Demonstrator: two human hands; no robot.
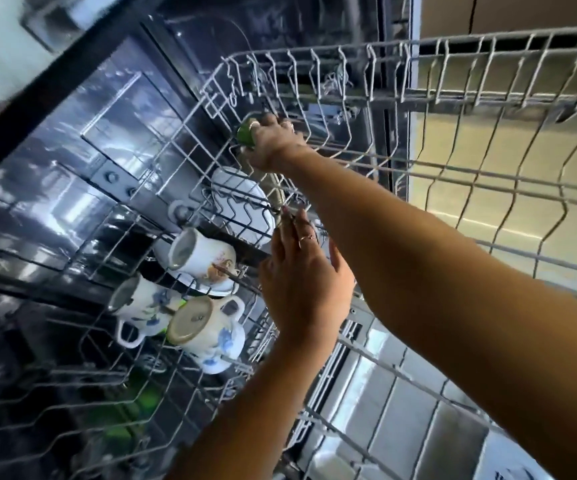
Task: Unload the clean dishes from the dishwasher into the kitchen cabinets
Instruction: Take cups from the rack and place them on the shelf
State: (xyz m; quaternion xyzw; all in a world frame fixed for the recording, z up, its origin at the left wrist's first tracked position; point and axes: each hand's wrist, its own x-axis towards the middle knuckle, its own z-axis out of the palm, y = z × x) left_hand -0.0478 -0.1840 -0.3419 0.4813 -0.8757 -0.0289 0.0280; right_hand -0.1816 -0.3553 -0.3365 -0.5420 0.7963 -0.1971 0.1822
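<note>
Green cup [245, 133] at the far end of the upper rack [349, 161], gripped by my right hand [273, 143].

My right fingers curl round the cup among the tines; my left hand [300, 282] reaches in with fingers straight, holding nothing, tips near the wire by the white plate [242, 202]. Three mugs [204, 254] lie on their sides just beside that hand. Lifting the cup at a slant could, I judge, catch its rim on a tine and twist it from my grip; my left wrist could knock the nearest mug against its neighbours.
</note>
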